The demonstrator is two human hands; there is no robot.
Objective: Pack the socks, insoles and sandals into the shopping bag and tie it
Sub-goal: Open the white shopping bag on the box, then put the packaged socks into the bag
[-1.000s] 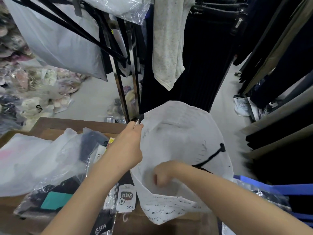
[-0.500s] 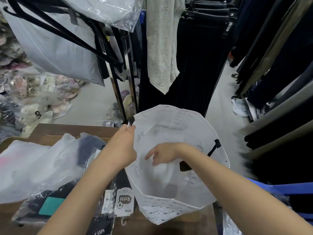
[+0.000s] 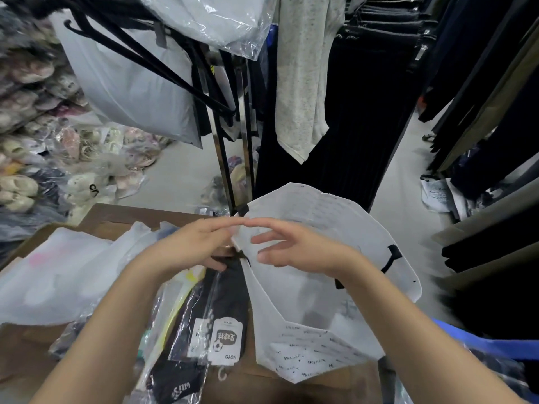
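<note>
A white shopping bag (image 3: 326,275) stands open on the right part of the brown worktop (image 3: 116,217), its mouth facing up and its near wall printed with small repeated lettering; a black strap handle (image 3: 389,259) shows at its far right rim. The left hand (image 3: 189,246) is at the bag's left rim, its grip pinched shut on the edge of the white material, thumb under and fingers on top, where another dark strap end shows just below the fingers. The right hand (image 3: 294,246) hangs over the bag's mouth with its fingers spread and loosely curved, the grip open and holding nothing; its forefinger tip meets the left hand's fingertips at the rim. Just left of the bag, touching its wall, lie black socks (image 3: 224,310) in clear sleeves with white card labels, one label bearing a football mark. More packets in clear plastic (image 3: 163,325) overlap them, one with a yellow edge. Further left a soft white plastic bag (image 3: 58,272) is spread across the worktop. Whether insoles or sandals are among these packets cannot be told. Beyond the worktop a chrome clothes rack (image 3: 242,135) carries black hangers, a grey garment in a plastic cover and dark trousers, and bagged footwear (image 3: 43,147) is heaped on the floor at the left.
</note>
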